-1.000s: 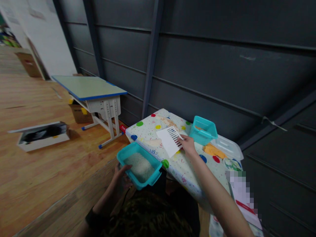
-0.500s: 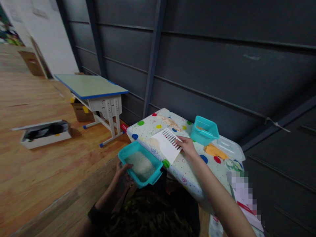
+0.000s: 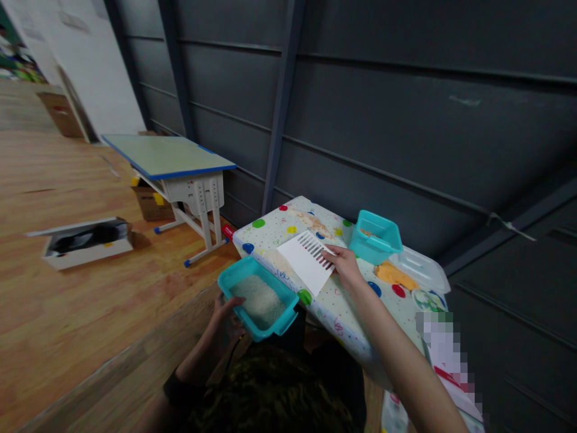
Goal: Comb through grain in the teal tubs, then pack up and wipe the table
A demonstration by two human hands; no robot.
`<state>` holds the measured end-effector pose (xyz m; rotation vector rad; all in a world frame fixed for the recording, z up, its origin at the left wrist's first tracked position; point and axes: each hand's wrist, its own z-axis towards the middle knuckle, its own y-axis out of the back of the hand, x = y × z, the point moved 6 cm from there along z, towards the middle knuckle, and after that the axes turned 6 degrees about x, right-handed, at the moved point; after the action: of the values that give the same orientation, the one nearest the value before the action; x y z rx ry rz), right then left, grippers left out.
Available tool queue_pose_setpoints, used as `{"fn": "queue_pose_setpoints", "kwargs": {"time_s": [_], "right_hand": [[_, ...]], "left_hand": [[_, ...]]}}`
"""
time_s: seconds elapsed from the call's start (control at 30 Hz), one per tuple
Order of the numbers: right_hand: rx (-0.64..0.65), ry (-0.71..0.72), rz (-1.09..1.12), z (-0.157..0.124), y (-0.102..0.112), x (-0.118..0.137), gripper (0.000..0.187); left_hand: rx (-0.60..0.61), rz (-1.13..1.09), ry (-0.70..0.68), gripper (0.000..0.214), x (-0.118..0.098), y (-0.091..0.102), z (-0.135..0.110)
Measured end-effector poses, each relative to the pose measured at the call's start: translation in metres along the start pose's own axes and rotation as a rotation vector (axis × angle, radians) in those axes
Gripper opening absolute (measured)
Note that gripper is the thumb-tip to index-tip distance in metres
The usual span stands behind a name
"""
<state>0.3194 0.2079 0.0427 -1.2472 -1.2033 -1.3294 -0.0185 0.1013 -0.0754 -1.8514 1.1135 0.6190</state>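
Observation:
My left hand (image 3: pixel 225 316) grips the near-left side of a teal plastic container (image 3: pixel 288 299), thumb over the rim. White grains like rice (image 3: pixel 259 297) lie inside it. The container hangs just off the table's front edge, tilted slightly. My right hand (image 3: pixel 345 264) is closed on a white card (image 3: pixel 303 264) with a row of slots, holding it by its right side over the table. A thin patch of pale grains (image 3: pixel 277 262) lies on the tablecloth between card and container, partly hidden by the card. Brownish grains (image 3: pixel 318 224) are scattered behind the card.
A second teal container (image 3: pixel 376 249) with some brownish grains stands at the table's back, beside a clear lid (image 3: pixel 424 270) and an orange cloth (image 3: pixel 395 276). A dark panelled wall (image 3: pixel 383 108) borders the table. A desk (image 3: pixel 171 157) and an open white box (image 3: pixel 90 246) are left.
The card has shifted slightly and changed its tilt, now covering part of the pale grains that showed at its left corner. The container stays in my left hand, nearly unmoved.

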Motion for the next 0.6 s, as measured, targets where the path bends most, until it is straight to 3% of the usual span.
{"fn": "queue_pose_setpoints", "kwargs": {"time_s": [0.27,0.43,0.6], "right_hand": [[-0.069,-0.017,-0.054,-0.02,0.033,0.006,0.053],[0.035,-0.004,-0.06,-0.04,0.017,0.003,0.051],[0.102,-0.024,-0.021,-0.049,0.004,0.004,0.051]], "left_hand": [[-0.002,0.027,-0.001,0.081,-0.001,-0.002,-0.001],[-0.073,0.042,0.039,0.081,-0.005,-0.004,-0.007],[-0.051,-0.008,0.026,0.088,-0.006,-0.005,-0.007]]}}
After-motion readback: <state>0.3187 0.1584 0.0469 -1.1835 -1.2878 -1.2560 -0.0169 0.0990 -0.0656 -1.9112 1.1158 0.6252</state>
